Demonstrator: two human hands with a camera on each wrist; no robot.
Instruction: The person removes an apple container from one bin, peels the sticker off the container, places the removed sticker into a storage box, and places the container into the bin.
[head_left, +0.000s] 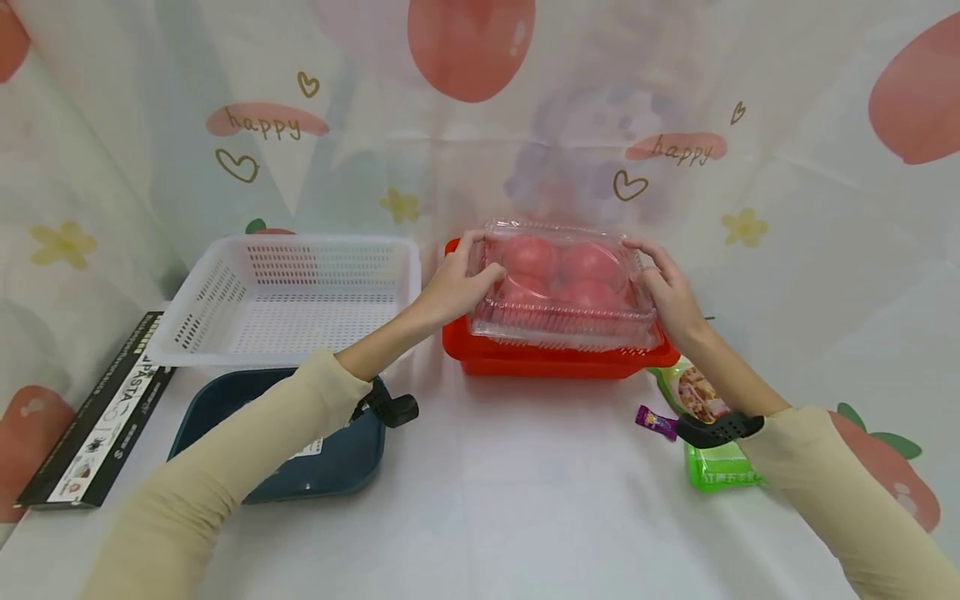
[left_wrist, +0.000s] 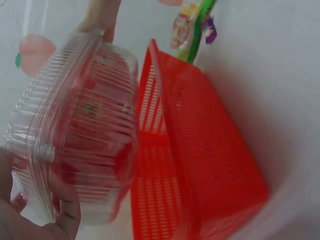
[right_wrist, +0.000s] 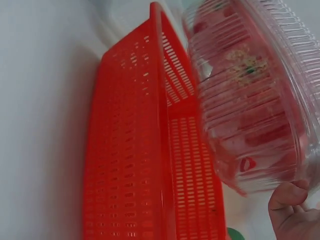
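1. Left hand [head_left: 457,287]: fingers curled round the left end of the clear plastic clamshell box [head_left: 564,287], thumb on its lid.
2. Right hand [head_left: 670,292]: grips the right end of the same box, fingers over the lid edge.
3. Clear plastic clamshell box: ribbed and closed, with four tomatoes [head_left: 558,275] inside; held level between both hands, directly above the red perforated basket [head_left: 547,360]. The wrist views show it apart from the basket's floor.
4. Red perforated basket: on the desk [head_left: 525,500], centre far.
5. White perforated basket [head_left: 292,296]: left of the red one.
6. Dark blue tray [head_left: 330,467]: near left, partly under the left sleeve.
7. Black pasta box [head_left: 97,417]: far left edge.
8. Green snack packet [head_left: 708,433]: right, beneath the right forearm; small purple sachet [head_left: 655,421] just beside it.
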